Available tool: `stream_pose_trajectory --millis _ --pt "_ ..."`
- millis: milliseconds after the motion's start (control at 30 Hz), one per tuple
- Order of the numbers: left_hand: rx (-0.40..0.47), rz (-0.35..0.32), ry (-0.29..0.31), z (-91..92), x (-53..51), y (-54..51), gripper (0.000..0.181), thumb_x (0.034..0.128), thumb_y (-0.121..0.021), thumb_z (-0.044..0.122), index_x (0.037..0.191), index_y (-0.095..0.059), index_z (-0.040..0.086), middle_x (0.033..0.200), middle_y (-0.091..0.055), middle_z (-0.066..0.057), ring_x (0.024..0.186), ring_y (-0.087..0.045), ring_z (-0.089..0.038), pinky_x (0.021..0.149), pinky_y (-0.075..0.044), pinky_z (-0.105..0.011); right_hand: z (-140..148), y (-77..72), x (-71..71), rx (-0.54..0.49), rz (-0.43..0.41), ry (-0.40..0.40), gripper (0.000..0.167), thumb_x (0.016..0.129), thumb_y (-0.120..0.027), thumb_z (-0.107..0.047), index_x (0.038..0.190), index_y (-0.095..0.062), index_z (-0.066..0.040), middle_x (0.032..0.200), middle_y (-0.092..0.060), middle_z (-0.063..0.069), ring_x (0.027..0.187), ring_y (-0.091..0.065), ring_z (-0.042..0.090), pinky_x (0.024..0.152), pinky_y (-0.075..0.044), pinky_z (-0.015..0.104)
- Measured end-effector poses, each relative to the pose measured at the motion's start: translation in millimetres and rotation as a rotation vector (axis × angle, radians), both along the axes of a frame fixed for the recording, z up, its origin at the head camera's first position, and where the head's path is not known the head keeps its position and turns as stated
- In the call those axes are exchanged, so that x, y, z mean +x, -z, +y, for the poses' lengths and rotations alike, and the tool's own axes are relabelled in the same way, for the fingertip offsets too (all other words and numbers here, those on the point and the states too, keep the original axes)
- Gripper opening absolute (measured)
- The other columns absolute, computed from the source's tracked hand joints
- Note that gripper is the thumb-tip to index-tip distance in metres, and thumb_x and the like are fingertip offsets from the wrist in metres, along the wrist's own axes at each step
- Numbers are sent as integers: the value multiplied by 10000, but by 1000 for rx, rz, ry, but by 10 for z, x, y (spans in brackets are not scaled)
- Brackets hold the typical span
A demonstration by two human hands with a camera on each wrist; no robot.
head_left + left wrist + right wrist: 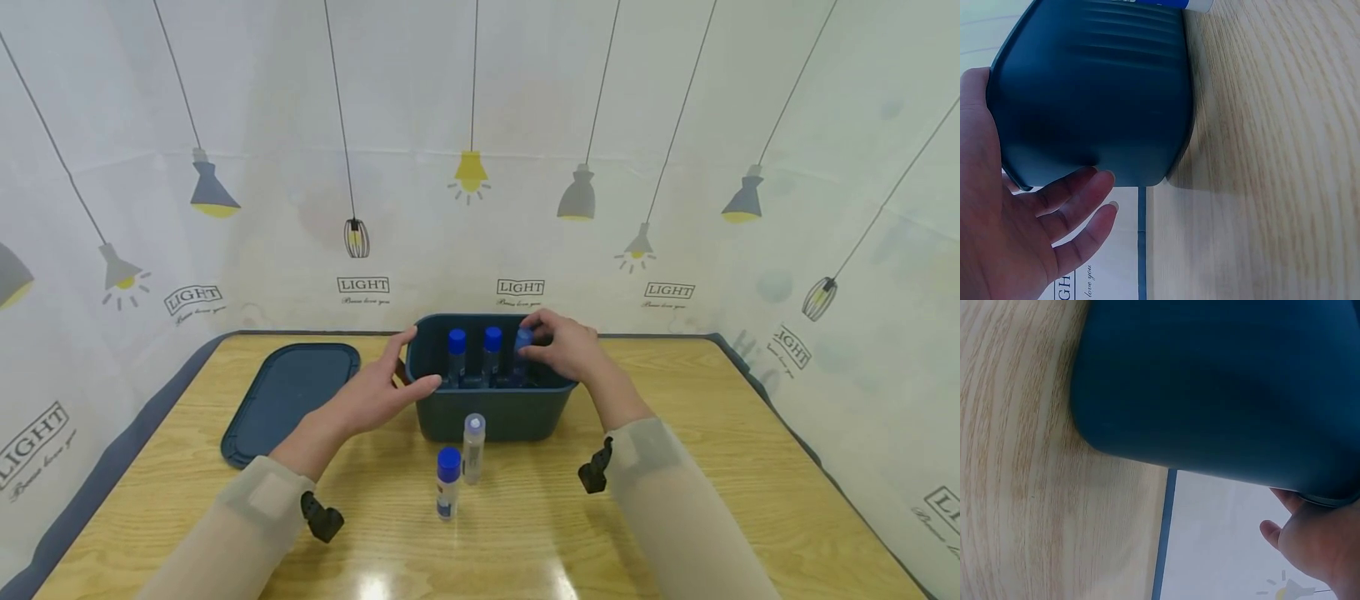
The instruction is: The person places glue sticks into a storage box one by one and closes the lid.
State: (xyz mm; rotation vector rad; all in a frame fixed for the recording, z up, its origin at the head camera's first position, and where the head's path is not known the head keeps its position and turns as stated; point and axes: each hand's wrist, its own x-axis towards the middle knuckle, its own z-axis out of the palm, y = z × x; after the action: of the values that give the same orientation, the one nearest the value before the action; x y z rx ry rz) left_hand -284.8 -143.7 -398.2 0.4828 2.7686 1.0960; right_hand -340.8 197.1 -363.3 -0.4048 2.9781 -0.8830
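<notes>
A dark blue bin [495, 415] stands at the table's far side, with two blue-capped bottles [457, 342] [492, 339] upright inside. My right hand [566, 346] reaches over the bin's right end and pinches a third blue-capped bottle [522, 340] near its cap. The left hand [371, 392] rests at the bin's left end, thumb at the rim; in the left wrist view its fingers [1088, 206] touch the bin wall [1091, 94]. In front of the bin stand a clear-capped bottle [473, 450] and a blue-capped bottle [447, 483]. The right wrist view shows mostly the bin's outer wall [1210, 381].
A dark blue lid [296, 396] lies flat on the wooden table [510, 542], left of the bin. Behind the table hangs a pale cloth [420, 100] printed with lamps.
</notes>
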Motion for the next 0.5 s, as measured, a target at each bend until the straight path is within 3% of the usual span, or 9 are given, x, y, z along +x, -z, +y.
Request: stream_pose_trajectory --millis 200,500 --pt "7 3 3 -2 5 0 1036 1001 -614 758 1772 -83 315 1224 -690 -118 894 -674 -222 791 -556 -375 10 11 -5 -44 7 1 466 1033 -775 -325 1450 -622 -185 1445 -725 127 1435 -602 401 1279 -200 721" --pt "6 2 8 -2 5 -4 1034 1003 -613 756 1773 -75 324 1223 -689 -115 890 -673 -219 783 -553 -373 26 35 9 -137 12 20 469 1038 -770 -327 1466 -615 -217 1489 -689 125 1465 -570 405 1230 -390 650"
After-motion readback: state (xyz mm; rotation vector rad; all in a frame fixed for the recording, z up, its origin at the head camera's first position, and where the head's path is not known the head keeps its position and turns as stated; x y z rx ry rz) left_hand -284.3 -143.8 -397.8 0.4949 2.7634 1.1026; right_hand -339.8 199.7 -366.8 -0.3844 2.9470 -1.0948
